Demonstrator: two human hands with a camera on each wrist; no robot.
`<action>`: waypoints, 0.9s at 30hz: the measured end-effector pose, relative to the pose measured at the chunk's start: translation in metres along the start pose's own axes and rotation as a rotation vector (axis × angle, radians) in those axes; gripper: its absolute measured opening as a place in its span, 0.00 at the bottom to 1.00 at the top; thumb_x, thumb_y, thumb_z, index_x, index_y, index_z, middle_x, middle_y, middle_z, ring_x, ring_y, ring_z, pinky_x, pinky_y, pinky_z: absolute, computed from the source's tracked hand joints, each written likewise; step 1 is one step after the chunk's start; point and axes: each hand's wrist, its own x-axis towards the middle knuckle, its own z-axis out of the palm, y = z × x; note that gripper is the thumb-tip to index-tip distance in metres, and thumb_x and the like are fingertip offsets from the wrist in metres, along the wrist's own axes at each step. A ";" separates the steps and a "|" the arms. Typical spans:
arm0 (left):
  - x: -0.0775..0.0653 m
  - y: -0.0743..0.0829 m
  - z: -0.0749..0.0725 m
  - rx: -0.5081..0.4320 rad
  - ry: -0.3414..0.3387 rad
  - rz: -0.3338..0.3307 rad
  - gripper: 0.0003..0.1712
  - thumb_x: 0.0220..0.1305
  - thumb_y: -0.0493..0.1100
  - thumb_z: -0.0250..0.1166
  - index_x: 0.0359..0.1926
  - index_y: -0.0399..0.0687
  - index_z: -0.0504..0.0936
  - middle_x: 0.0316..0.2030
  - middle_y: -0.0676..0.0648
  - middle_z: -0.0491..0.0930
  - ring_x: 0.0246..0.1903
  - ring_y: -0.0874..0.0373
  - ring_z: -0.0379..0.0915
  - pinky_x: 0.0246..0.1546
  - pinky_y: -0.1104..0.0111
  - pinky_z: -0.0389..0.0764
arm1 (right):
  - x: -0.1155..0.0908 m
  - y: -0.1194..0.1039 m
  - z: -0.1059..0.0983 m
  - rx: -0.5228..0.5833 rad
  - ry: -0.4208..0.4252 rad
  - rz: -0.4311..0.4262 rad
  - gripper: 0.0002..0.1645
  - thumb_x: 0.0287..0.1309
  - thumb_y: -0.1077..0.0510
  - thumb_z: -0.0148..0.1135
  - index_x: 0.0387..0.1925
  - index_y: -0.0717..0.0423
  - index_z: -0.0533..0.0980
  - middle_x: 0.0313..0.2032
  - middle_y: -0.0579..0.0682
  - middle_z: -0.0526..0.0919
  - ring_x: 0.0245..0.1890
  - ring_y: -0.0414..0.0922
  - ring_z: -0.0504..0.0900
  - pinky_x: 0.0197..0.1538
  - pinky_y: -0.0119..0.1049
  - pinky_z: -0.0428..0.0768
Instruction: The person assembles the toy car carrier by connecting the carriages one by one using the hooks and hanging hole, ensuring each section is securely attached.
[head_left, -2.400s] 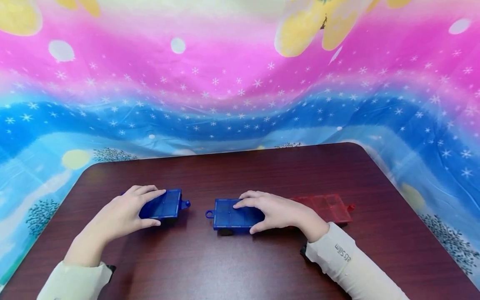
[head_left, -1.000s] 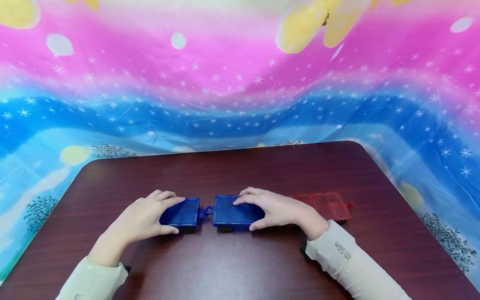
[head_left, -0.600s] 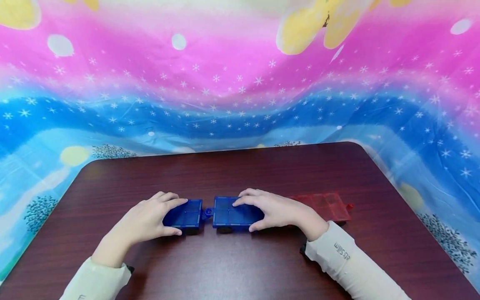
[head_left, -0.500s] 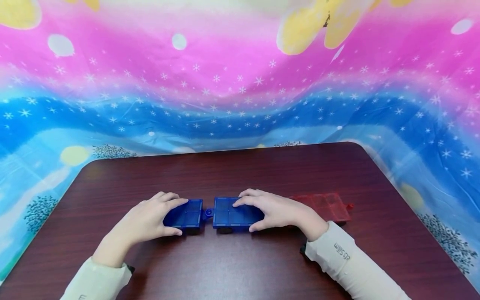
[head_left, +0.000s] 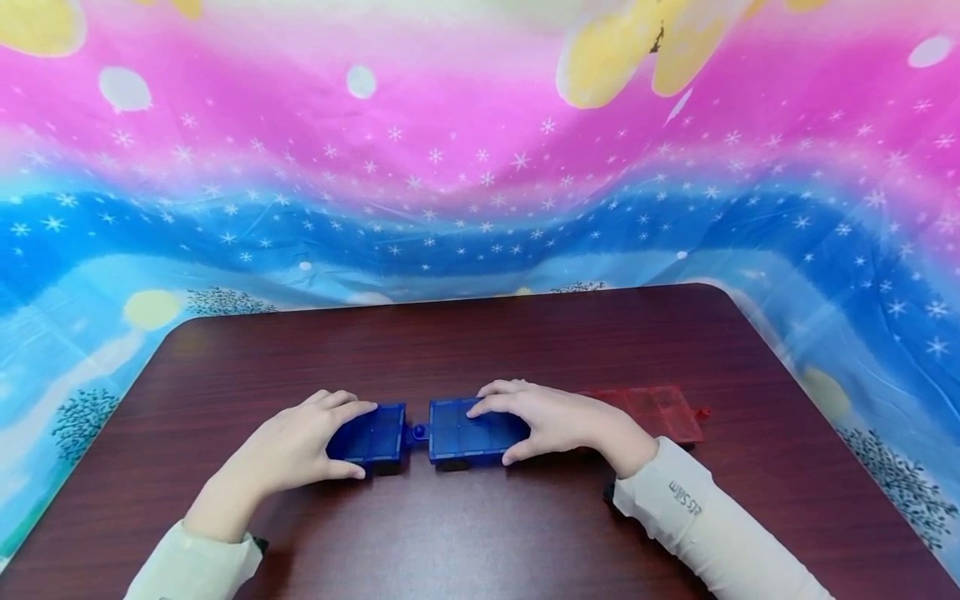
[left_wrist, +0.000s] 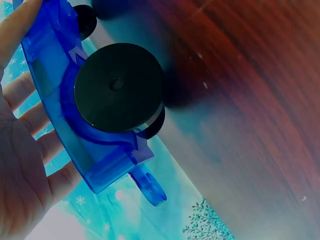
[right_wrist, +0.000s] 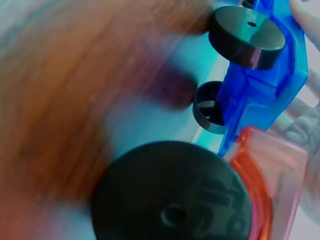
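Observation:
My left hand (head_left: 288, 446) grips a translucent blue toy car base (head_left: 382, 435) from above, thumb on its near side and fingers over the far side. My right hand (head_left: 558, 421) holds a second blue car base (head_left: 456, 429) the same way. Between them, the left base's ball peg (head_left: 419, 432) sits at the other base's ring. The left wrist view shows a large black wheel (left_wrist: 120, 87) and a hitch (left_wrist: 150, 187) on the blue base. In the right wrist view, black wheels (right_wrist: 245, 37) show under the other base. My hands hide the outer ends of both bases.
A translucent red car base (head_left: 663, 412) stands behind my right wrist, in line with the blue ones, a peg at its right end. All rest on a dark wooden table (head_left: 450, 533). A patterned cloth (head_left: 480, 200) hangs behind the far edge.
My left hand has moved right with its blue base, closing the gap, so its peg meets the other base's ring. My right hand has stayed nearly still.

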 end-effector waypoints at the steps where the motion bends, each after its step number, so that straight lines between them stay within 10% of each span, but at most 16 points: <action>1: 0.000 0.000 0.000 0.001 0.001 0.000 0.44 0.46 0.64 0.76 0.64 0.53 0.77 0.57 0.46 0.79 0.55 0.49 0.75 0.48 0.51 0.82 | 0.000 0.000 0.000 -0.001 -0.001 -0.002 0.39 0.58 0.48 0.71 0.69 0.39 0.68 0.72 0.50 0.64 0.71 0.53 0.64 0.70 0.54 0.68; 16: -0.001 0.007 0.007 0.113 0.020 -0.019 0.48 0.47 0.67 0.74 0.68 0.56 0.73 0.59 0.47 0.77 0.57 0.47 0.74 0.44 0.46 0.81 | -0.007 0.004 0.000 0.020 0.027 -0.012 0.39 0.58 0.48 0.71 0.69 0.43 0.68 0.71 0.51 0.65 0.72 0.54 0.64 0.74 0.63 0.55; 27: -0.009 0.007 -0.001 0.103 0.047 -0.032 0.47 0.52 0.71 0.69 0.69 0.57 0.72 0.64 0.46 0.75 0.64 0.46 0.70 0.52 0.41 0.77 | -0.041 0.016 -0.016 -0.028 0.159 0.026 0.38 0.59 0.44 0.69 0.70 0.44 0.69 0.70 0.49 0.67 0.71 0.51 0.65 0.68 0.55 0.71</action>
